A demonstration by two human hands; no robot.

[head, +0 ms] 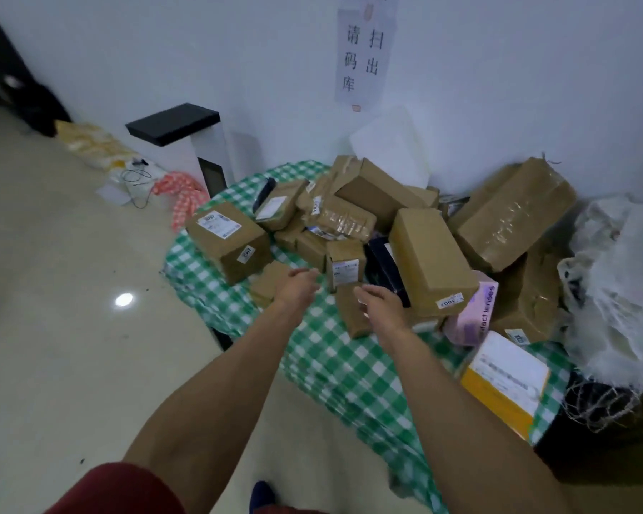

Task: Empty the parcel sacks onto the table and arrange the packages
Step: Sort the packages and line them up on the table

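Observation:
Several brown cardboard packages are heaped on a table with a green-and-white checked cloth [335, 365]. My left hand [299, 287] reaches over the cloth beside a small flat brown box [266, 287], fingers relaxed and empty. My right hand [381, 304] hovers over a small brown box [351, 313] near the front of the heap; I cannot tell whether it touches it. A long brown box [429, 261] leans on a pink box [472, 317] to the right. A labelled brown box [229, 241] sits at the left edge.
A white frayed woven sack [617, 291] lies crumpled at the table's right. A white-and-yellow box [505, 383] sits at the front right edge. On the floor to the left stand a white stand with a black top [186, 131], cables and yellow bags [93, 144].

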